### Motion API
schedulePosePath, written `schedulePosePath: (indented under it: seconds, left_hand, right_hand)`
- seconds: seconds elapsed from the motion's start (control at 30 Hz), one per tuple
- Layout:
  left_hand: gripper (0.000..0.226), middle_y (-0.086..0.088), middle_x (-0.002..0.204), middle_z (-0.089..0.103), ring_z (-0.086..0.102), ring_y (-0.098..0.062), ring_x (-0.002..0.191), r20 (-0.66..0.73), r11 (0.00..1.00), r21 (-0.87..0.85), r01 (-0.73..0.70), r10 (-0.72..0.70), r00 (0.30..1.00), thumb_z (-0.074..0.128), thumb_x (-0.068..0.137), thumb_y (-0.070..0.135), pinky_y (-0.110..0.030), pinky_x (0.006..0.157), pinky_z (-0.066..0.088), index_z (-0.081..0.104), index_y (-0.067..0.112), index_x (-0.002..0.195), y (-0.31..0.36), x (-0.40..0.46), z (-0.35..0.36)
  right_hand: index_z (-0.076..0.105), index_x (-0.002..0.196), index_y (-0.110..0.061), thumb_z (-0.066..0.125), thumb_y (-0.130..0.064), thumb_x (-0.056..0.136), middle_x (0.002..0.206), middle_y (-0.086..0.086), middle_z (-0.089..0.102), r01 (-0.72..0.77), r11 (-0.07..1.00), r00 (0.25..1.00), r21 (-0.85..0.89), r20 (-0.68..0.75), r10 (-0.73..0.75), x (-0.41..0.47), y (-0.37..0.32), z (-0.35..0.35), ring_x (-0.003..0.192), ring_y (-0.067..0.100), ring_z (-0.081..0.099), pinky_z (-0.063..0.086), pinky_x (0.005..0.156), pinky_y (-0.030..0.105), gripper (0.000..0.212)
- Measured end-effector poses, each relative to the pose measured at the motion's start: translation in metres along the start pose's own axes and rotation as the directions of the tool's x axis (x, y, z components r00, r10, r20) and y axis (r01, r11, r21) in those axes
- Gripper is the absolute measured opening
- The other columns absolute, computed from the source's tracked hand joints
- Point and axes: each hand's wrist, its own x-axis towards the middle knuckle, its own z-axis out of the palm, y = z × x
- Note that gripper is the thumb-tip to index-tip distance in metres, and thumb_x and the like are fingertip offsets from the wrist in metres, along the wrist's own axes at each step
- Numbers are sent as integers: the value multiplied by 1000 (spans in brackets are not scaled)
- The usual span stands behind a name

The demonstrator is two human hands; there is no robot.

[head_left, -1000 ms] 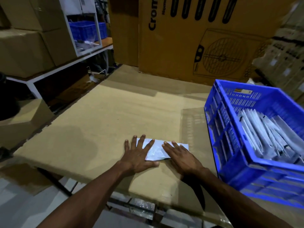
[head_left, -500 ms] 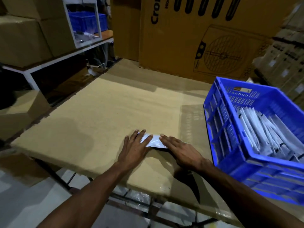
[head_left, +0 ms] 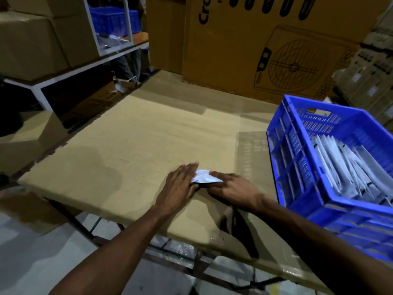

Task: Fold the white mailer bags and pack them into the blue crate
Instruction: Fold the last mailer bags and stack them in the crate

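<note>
Asha: Hands on what?

Ben: Left hand (head_left: 180, 184) lies flat, fingers straight, pressing a white mailer bag (head_left: 204, 177) onto the cardboard-topped surface (head_left: 138, 145) near its 6 o'clock edge. Right hand (head_left: 231, 188) grips the bag's other end, fingers curled at its edge. Folding looks nearly finished.

Asha: Next?

Ben: Probably lifting the folded bag toward 3 o'clock, over the near wall of the blue crate (head_left: 297, 167), beside the packed bags (head_left: 344, 165) standing inside.

Asha: Obstacles?

Ben: Only that wall. Cardboard boxes (head_left: 265, 50) stand at 12 o'clock, a shelf (head_left: 85, 64) at 10, both well apart
</note>
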Motion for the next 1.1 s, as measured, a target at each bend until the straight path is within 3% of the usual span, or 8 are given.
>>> schedulePosePath:
  seconds: [0.13, 0.23, 0.37, 0.57, 0.67, 0.77, 0.93, 1.1]
  left_hand:
    - [90, -13, 159, 36, 43, -31, 139, -109, 994, -100, 48, -58, 992, 65, 90, 35, -43, 113, 39, 13, 10, 160, 2, -3, -3]
    - [88, -16, 156, 39, 39, -31, 141, 37, 993, 37, 111, -112, 993, 51, 93, 50, -46, 114, 35, 9, 12, 161, 4, 0, -3]
    - [81, -9, 165, 26, 18, -30, 153, 263, 959, 259, 111, -181, 948, 19, 91, 68, -51, 121, 15, 31, 19, 155, 6, 6, -1]
    - [72, -4, 168, 15, 6, -25, 155, 307, 969, 199, 148, -205, 929, 31, 99, 61, -53, 123, 6, 23, 21, 159, 26, 25, -12]
    - [64, -1, 168, 14, 5, -22, 155, 260, 980, 181, 78, -124, 958, 31, 104, 55, -50, 124, 8, 25, 21, 159, 61, 69, -24]
    - [57, -3, 166, 24, 15, -23, 154, 167, 985, 165, -43, 15, 986, 38, 104, 48, -50, 121, 15, 35, 19, 154, 113, 124, -33]
    - [51, -5, 161, 34, 24, -26, 150, 119, 973, 110, -202, 189, 975, 40, 104, 43, -51, 118, 23, 42, 18, 149, 216, 197, -34]
    - [50, -4, 165, 27, 18, -25, 153, 187, 953, 73, -296, 278, 942, 40, 105, 42, -53, 121, 15, 41, 18, 149, 308, 232, -18]
  right_hand:
    - [56, 110, -32, 49, -44, 91, 121, -3, 57, -164, 984, 982, 64, 106, 156, 1, 12, -27, 95, 25, 65, 51, 65, 34, 23]
    - [52, 112, -32, 44, -42, 88, 117, -2, 64, -288, 950, 953, 122, 138, 271, -5, 25, -35, 90, 33, 67, 46, 62, 35, 28]
    - [53, 104, -29, 50, -24, 81, 91, 3, 69, -393, 886, 919, 246, 71, 388, -17, 43, -49, 77, 35, 65, 41, 56, 33, 23]
    - [71, 108, -26, 54, -16, 80, 90, 3, 77, -511, 759, 775, 403, -166, 610, -33, 85, -97, 83, 30, 72, 55, 70, 34, 34]
    - [72, 118, -15, 60, -4, 83, 103, 2, 76, -515, 706, 702, 486, -233, 673, -50, 110, -130, 96, 16, 72, 51, 89, 22, 39]
    - [72, 117, -10, 62, 3, 81, 104, 6, 76, -563, 663, 635, 493, -255, 729, -76, 130, -162, 95, 6, 66, 34, 82, -1, 40]
    - [72, 116, -13, 60, 1, 81, 108, 5, 75, -646, 551, 542, 528, -191, 819, -131, 165, -182, 102, 16, 69, 51, 94, 29, 39]
    - [73, 114, -13, 62, 2, 79, 108, 7, 75, -708, 537, 533, 458, -152, 832, -197, 202, -177, 101, 19, 70, 50, 93, 28, 39]
